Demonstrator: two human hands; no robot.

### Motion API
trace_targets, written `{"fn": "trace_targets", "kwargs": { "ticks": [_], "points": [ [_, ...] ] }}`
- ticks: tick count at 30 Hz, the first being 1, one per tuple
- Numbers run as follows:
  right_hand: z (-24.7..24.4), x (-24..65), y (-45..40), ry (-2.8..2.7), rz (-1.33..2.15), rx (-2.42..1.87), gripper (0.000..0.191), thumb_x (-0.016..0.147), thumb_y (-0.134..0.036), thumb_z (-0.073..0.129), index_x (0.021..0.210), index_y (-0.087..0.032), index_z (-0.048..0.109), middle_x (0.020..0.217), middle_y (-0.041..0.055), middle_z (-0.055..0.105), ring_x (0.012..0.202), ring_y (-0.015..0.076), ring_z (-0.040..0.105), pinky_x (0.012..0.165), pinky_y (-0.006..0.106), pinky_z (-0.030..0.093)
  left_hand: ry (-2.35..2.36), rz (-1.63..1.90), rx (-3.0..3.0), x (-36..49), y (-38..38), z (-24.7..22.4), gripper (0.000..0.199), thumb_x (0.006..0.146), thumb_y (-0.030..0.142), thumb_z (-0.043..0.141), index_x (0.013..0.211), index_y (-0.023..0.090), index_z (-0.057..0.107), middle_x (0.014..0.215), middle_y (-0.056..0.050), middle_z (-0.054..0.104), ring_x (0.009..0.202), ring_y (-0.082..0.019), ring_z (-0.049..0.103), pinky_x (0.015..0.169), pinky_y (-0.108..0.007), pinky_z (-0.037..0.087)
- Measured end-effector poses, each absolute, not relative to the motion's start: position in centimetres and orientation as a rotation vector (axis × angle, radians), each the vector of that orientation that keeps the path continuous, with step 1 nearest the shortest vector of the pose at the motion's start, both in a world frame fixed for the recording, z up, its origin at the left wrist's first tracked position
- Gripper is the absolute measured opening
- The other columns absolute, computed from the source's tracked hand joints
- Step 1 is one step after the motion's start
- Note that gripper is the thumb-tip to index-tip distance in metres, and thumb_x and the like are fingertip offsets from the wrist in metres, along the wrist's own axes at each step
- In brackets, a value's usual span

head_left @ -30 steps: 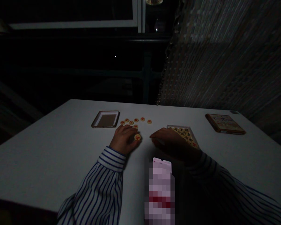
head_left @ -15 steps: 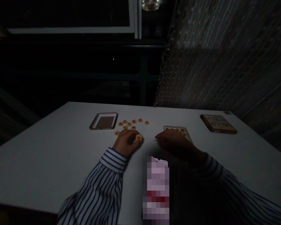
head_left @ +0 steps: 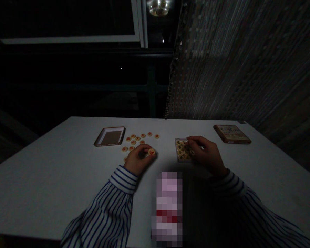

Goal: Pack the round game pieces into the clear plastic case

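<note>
Hands first: just left of centre on my tabletop dial, the left hand (head_left: 138, 160) pinches a round disc (head_left: 151, 152) between thumb and fingers. Flat and circular, that one, so no long axis to call; its red-lettered face looks back up at my camera. Over between two and three o'clock, the right hand (head_left: 208, 155) curls above a roughly square tray (head_left: 183, 161), sides running toward twelve; whether those fingers grip anything, I can't tell.

Sweeping the white table (head_left: 54, 179) left to right, I've got a shallow box (head_left: 112, 137) at ten, hollow side up, loose pieces (head_left: 137, 138) bunched at eleven, a pixelated patch (head_left: 167, 193) near six, and a closed box (head_left: 231, 133) farther out at two. Dim room beyond: pale window frame (head_left: 74, 39) at eleven, glowing lamp (head_left: 158, 8) at twelve, stringy beaded curtain (head_left: 212, 79) at one.

Textures now: smooth matte tabletop, cream-coloured discs with red marks, black-marked ones packed in the tray, printed cover on the closed box, blue-striped cloth sleeves (head_left: 108, 206).
</note>
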State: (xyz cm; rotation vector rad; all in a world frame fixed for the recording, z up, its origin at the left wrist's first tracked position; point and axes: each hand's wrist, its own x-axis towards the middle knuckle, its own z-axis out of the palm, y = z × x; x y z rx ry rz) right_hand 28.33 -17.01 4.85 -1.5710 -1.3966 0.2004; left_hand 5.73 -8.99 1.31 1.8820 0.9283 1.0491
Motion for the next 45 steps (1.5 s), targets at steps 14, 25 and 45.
{"fn": "trace_targets", "kwargs": {
  "ticks": [14,25,45],
  "points": [
    [3.8,28.9,-17.3,-1.382,0.174,-1.513,0.026,0.076,-0.034,0.050,0.088,-0.015,0.064,0.079,0.0056,0.066,0.072,0.0164,0.061,0.064,0.028,0.049,0.933,0.979,1.700,8.1,-10.1,2.4,0.030,0.063,0.028,0.065,0.089,0.015,0.059,0.073,-0.001,0.059,0.066,-0.011,0.055,0.067,-0.026,0.043],
    [3.5,29.0,-17.3,-1.361,0.180,-1.497,0.024,0.077,-0.032,0.050,0.088,-0.015,0.063,0.077,0.0053,0.066,0.071,0.0163,0.062,0.062,0.027,0.050,0.825,0.971,1.494,11.6,-9.2,3.6,0.024,0.055,0.020,0.069,0.076,0.014,0.060,0.059,0.003,0.057,0.053,-0.008,0.051,0.054,-0.020,0.040],
    [3.2,29.1,-17.2,-1.512,0.137,-1.539,0.023,0.080,-0.030,0.047,0.090,-0.016,0.062,0.083,0.0056,0.067,0.072,0.0151,0.062,0.065,0.027,0.049,0.794,0.940,1.275,12.2,-10.1,1.7,0.024,0.054,0.023,0.072,0.074,0.013,0.062,0.063,-0.001,0.065,0.058,-0.010,0.057,0.058,-0.021,0.045]
  ]
}}
